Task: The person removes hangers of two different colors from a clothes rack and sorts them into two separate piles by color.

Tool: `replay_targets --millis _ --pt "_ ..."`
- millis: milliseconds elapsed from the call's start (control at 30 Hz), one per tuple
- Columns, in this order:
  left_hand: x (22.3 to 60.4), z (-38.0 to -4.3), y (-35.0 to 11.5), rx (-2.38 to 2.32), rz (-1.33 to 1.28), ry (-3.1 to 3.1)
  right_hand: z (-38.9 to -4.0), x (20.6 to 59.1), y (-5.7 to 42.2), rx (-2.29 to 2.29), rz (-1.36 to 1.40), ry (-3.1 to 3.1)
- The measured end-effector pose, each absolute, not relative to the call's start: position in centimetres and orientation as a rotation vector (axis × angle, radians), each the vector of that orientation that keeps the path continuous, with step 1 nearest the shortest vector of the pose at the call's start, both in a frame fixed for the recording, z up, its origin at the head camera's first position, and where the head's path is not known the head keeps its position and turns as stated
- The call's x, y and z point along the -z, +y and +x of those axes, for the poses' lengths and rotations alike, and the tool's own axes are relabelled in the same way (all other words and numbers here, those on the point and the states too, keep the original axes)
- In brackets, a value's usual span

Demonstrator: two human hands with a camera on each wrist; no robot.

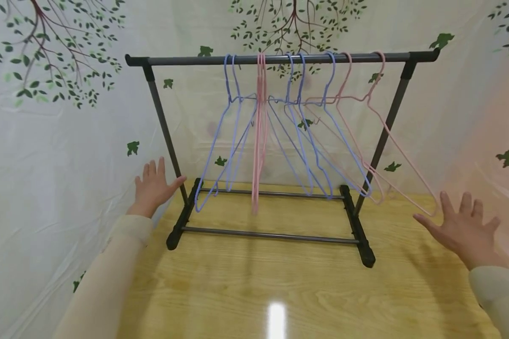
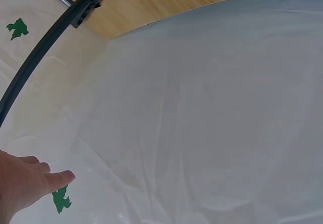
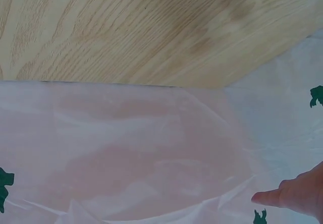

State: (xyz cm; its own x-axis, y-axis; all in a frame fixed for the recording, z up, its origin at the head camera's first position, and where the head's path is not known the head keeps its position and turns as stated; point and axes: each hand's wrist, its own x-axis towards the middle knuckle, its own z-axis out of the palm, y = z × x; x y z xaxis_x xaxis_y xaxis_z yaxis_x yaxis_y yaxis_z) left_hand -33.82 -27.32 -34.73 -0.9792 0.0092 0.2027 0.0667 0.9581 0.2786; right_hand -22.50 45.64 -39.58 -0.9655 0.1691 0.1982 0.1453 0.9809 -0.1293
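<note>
In the head view a small dark garment rack [image 1: 220,60] stands on a wooden surface. Blue hangers [image 1: 233,136] and pink hangers [image 1: 400,146] hang from its top bar, several of each; some pink ones [image 1: 256,155] bunch edge-on left of the middle. My left hand [image 1: 152,188] is held up by the rack's left upright, fingers spread and holding nothing. On the other side my right hand [image 1: 466,230] spreads its fingers near the lowest corner of the rightmost pink hanger, also without anything in it. Each wrist view catches just part of its hand, the left [image 2: 28,183] and the right [image 3: 298,193].
Pale sheeting [image 1: 68,165] with printed trees and green leaves rises behind and at both sides. Wood-grain tabletop [image 1: 237,282] extends in front of the rack. The rack's base has black feet [image 1: 360,230] and two thin crossbars [image 1: 271,234].
</note>
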Motion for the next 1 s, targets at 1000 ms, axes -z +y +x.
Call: replay_targets --millis 1000 --pt "31.5 -36.6 -26.7 0.922 -0.034 -2.68 -23.7 36.5 44.7 -0.083 -0.207 -2.839"
